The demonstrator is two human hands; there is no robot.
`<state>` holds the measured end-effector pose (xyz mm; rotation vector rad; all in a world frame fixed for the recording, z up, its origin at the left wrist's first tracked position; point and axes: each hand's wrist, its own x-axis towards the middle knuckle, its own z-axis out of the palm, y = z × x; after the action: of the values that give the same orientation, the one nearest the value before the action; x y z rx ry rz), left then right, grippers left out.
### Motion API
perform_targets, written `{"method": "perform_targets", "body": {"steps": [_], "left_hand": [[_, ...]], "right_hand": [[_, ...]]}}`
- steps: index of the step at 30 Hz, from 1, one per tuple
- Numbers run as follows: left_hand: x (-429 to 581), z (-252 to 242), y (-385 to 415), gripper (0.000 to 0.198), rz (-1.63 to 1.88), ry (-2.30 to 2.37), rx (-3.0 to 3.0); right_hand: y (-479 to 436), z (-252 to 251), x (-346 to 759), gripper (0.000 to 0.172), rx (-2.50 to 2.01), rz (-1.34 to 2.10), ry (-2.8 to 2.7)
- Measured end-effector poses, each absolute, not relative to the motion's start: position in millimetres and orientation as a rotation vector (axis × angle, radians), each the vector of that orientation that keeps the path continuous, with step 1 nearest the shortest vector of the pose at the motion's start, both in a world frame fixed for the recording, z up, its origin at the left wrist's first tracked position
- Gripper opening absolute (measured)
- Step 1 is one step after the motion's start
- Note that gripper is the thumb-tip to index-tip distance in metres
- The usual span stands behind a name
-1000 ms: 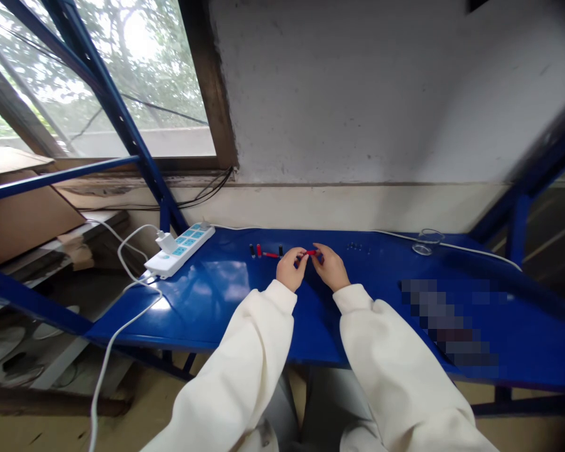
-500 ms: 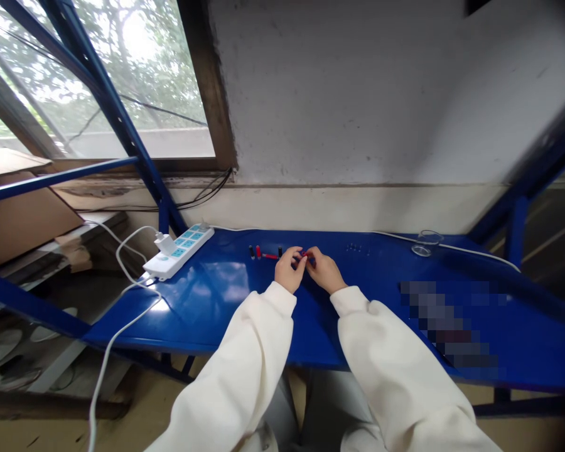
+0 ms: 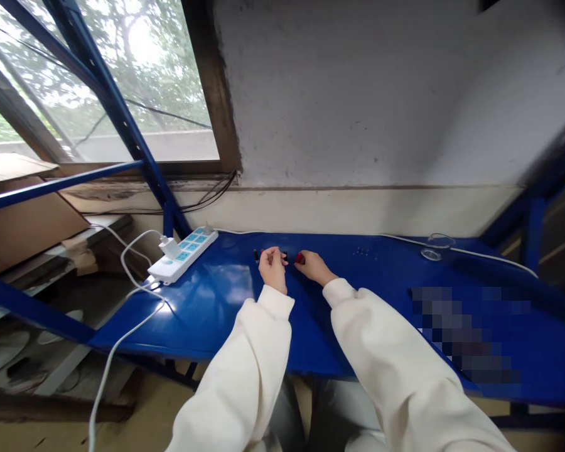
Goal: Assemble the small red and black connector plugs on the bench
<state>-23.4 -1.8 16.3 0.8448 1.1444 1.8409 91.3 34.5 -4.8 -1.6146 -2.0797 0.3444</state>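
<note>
Both my hands rest at the back middle of the blue table (image 3: pixel 226 301), in white sleeves. My left hand (image 3: pixel 272 269) is curled over a row of small black and red pieces; a black one (image 3: pixel 255 255) shows just left of its fingers. Whether the left fingers hold one of the pieces is hidden. My right hand (image 3: pixel 312 267) is closed with a small red piece (image 3: pixel 300 257) pinched at its fingertips. Another small black piece (image 3: pixel 285 255) stands between the two hands.
A white power strip (image 3: pixel 183 253) with a plugged-in charger and white cable lies at the back left. A small clear dish (image 3: pixel 432 252) and a thin white wire sit at the back right. Tiny dark dots (image 3: pixel 362 252) lie right of the hands. Blue frame bars flank both sides.
Both hands have moved left along the table's back. The left hand went from meeting the right hand to reaching over the row of small pieces; the right hand followed with the red piece.
</note>
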Motion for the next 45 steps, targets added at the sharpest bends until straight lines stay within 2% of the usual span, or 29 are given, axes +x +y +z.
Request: {"method": "perform_targets", "body": {"steps": [11,16,21,25,30,45], "left_hand": [[-24,20,-2,0.03,1.797,1.135,0.66],[-24,19,-2,0.027,1.807,1.135,0.712],[-20,10,-1,0.027,1.616,1.164,1.079],[-15,2,-4,0.029,1.396,1.287,1.571],[-10,-3,-10,0.032,1.256,1.388,2.049],[-10,-6,-11,0.033,1.073,1.513,2.247]], "right_hand": [[42,-8,83,0.009,-1.665,0.347,-2.112],[36,-5,84,0.017,-1.698,0.363,-2.113],[22,-3,96,0.025,-1.678,0.377,-2.058],[6,-2,115,0.019,-1.616,0.439,-1.951],[-12,-1,128,0.016,-1.617,0.306,-1.813],[-16,-6,128,0.021,-1.564,0.233,-1.73]]}}
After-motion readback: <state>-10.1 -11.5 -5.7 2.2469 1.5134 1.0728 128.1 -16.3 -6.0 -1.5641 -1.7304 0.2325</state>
